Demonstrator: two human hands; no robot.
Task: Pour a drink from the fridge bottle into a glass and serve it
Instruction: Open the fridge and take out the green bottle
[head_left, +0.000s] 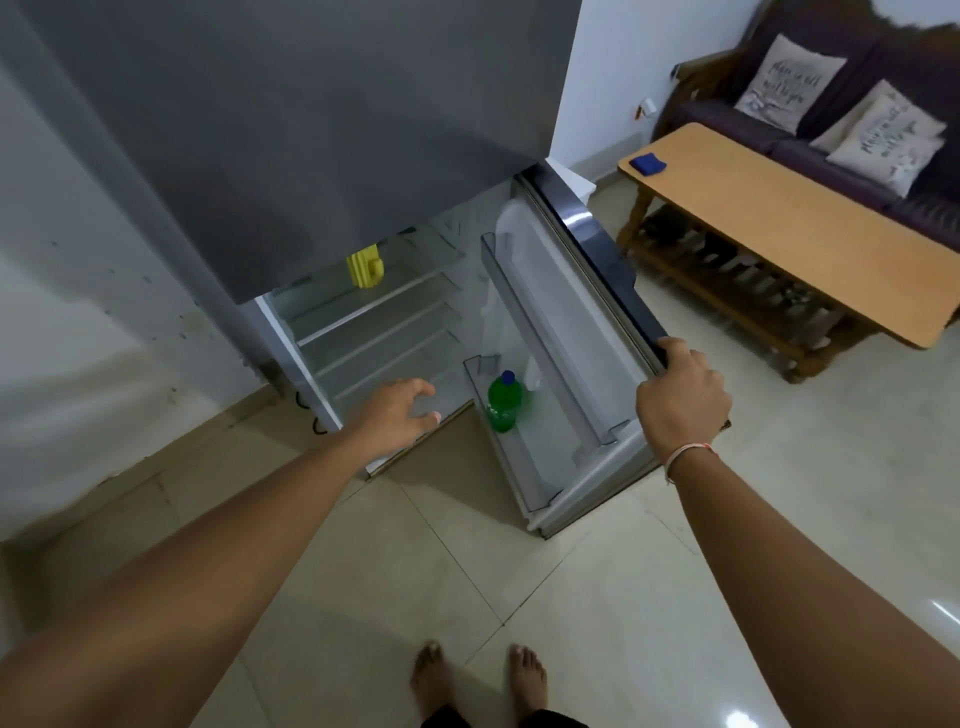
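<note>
Fridge door (582, 291) swung wide open. Right hand (683, 397) on the door's edge, fingers (675, 349) curled tight around it. Left hand (402, 410) reaching low into the fridge (291, 156), fingers (421, 387) spread loose, holding nothing, not touching the bottle. Green bottle (504, 402) with a blue cap standing upright in the bottom door shelf (524, 467), just beside the left hand. Yellow thing (365, 267) up on an inside shelf. Wooden desk (779, 223) off to the right, small blue cloth (648, 163) on its far corner. Bare feet (478, 675) on the tile floor.

Script on both cushions (788, 83) and the bottle (503, 402) label is unreadable.
</note>
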